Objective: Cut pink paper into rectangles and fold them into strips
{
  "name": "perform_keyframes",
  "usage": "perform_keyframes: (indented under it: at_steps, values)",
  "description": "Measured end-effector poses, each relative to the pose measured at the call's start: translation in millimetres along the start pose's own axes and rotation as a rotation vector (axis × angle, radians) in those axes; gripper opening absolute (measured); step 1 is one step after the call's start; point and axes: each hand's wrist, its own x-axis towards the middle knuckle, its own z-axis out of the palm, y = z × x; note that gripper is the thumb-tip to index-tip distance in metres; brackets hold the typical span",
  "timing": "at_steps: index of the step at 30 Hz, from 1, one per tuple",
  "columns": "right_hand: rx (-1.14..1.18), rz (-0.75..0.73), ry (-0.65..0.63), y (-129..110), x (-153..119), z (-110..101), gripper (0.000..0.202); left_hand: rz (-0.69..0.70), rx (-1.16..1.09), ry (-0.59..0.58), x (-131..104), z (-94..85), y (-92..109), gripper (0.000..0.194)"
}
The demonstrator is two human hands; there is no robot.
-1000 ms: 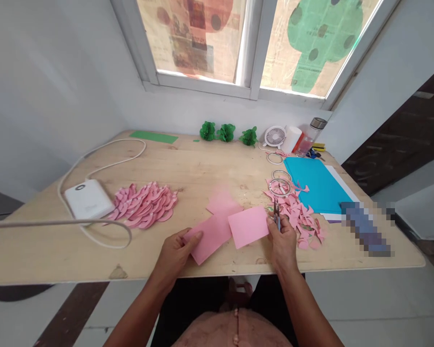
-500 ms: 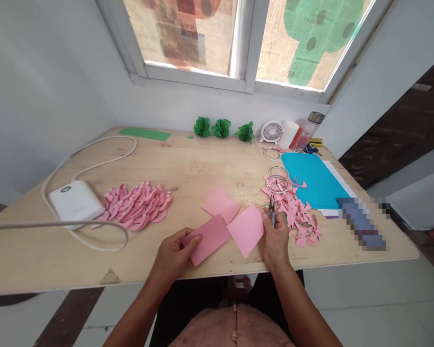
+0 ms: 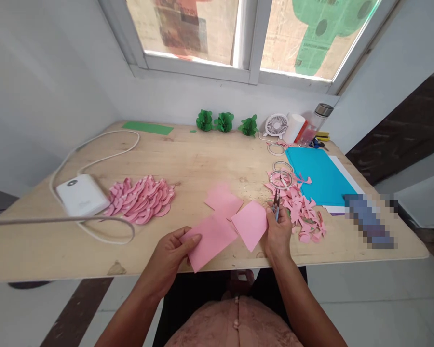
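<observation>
Pinches a pink rectangle (image 3: 211,241) in the left fingers (image 3: 192,241), closed to paper thickness with the thumb on top, near the front edge of the desk (image 3: 195,164). Grips a pink card (image 3: 251,225) by its edge in the right fingers (image 3: 271,218), also closed, with slim scissors (image 3: 277,205) tucked upright in the same hand. Cannot tell the gap, if any, between the blades.

Could nick or crease the card with any shift of grip, because of sharing one hand with the scissors. Could drop either for the same reason. Might slide the loose pink sheet (image 3: 222,198) by brushing it with the rectangle. Risks losing good paper among the scrap pile (image 3: 305,219), just beside the right hand and matching in colour.

Looks matte, thin and fairly stiff, with straight edges on the rectangle. Contrasts with curved, overlapping pieces (image 3: 142,200) heaped to the left, pale-marked along the rims; with jagged, pointed scraps; and with smooth, round rings (image 3: 282,178) on top.
</observation>
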Motion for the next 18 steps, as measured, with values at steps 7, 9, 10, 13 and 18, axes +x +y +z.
perform_keyframes:
  at_steps: [7, 9, 10, 13, 18]
  values:
    - [0.019, -0.004, -0.009, -2.6, 0.3, 7.5, 0.035, -0.073, -0.094, -0.01, -9.3, 1.8, 1.5, 0.041]
    - [0.022, -0.003, -0.011, -3.7, -0.2, 9.0, 0.035, -0.059, -0.097, -0.006, -9.3, 2.5, 1.9, 0.039]
    - [0.022, -0.001, -0.012, -4.1, -0.5, 9.6, 0.036, -0.051, -0.096, -0.008, -8.6, 3.0, 1.9, 0.039]
    - [0.018, 0.006, -0.015, -4.8, -1.1, 10.4, 0.036, -0.014, -0.074, -0.013, -5.4, 5.0, 1.7, 0.037]
    - [0.012, 0.01, -0.013, -5.5, -1.0, 9.8, 0.036, 0.026, -0.014, 0.033, -1.9, 6.3, 1.2, 0.038]
